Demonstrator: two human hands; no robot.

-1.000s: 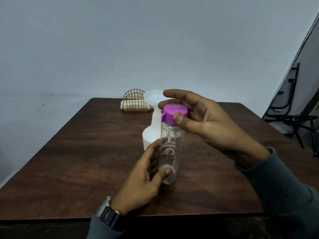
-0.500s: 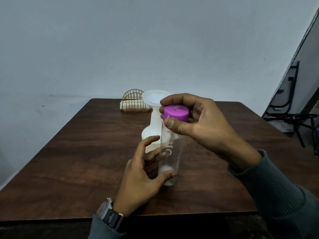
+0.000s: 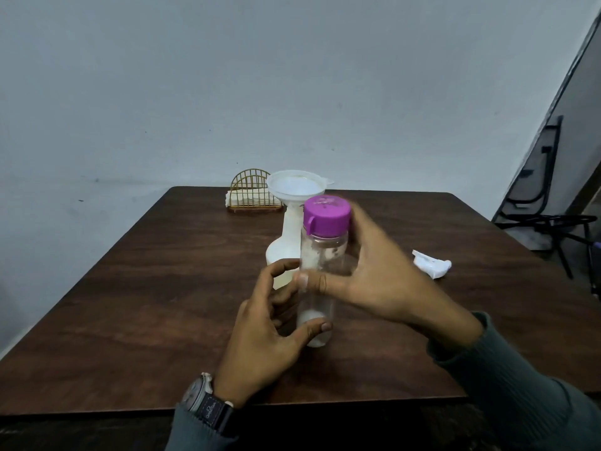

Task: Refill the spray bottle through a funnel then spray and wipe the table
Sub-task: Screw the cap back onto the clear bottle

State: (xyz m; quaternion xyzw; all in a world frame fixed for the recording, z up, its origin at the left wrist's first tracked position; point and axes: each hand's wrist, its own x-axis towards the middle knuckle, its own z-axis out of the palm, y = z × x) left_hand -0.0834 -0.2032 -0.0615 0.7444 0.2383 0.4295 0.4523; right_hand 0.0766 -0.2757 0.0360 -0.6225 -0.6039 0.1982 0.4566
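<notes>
**Onlooker A:** What is changing at the table right now?

**Onlooker B:** The person's right hand [image 3: 383,281] is leaving the purple plastic cap [image 3: 327,216], which it was pinching half a second ago. It is now wrapping the middle of the tall clear plastic bottle [image 3: 320,253], thumb across the front and fingers behind. The purple plastic cap is still sitting on the neck.

**A:** And the other hand?

**B:** The left hand [image 3: 263,330], with a dark-strapped wristwatch [image 3: 198,393] above the cuff, is staying low. It is cupping the bottle's lower part, with the thumb lying near the base. I cannot tell whether the base is resting on the wood or hanging just off it.

**A:** What is that meaning for the refill?

**B:** I am judging that the pouring is not starting yet, since the source is still capped. The white translucent spray bottle [image 3: 283,252] is waiting just behind it, about the middle of the dark wooden table [image 3: 130,304]. The white plastic funnel [image 3: 297,183] is sitting in its neck. The arm's shift is also uncovering a white plastic spray head [image 3: 432,263] lying toward the table's right edge, well apart from both bottles.

**A:** And the room?

**B:** A gold wire napkin holder [image 3: 248,190] with white napkins is standing at the table's far edge, just left of the funnel. A bare grey-blue wall [image 3: 195,92] is rising behind it. A black metal frame [image 3: 546,219], possibly a folded chair, is leaning beyond the right edge.
</notes>
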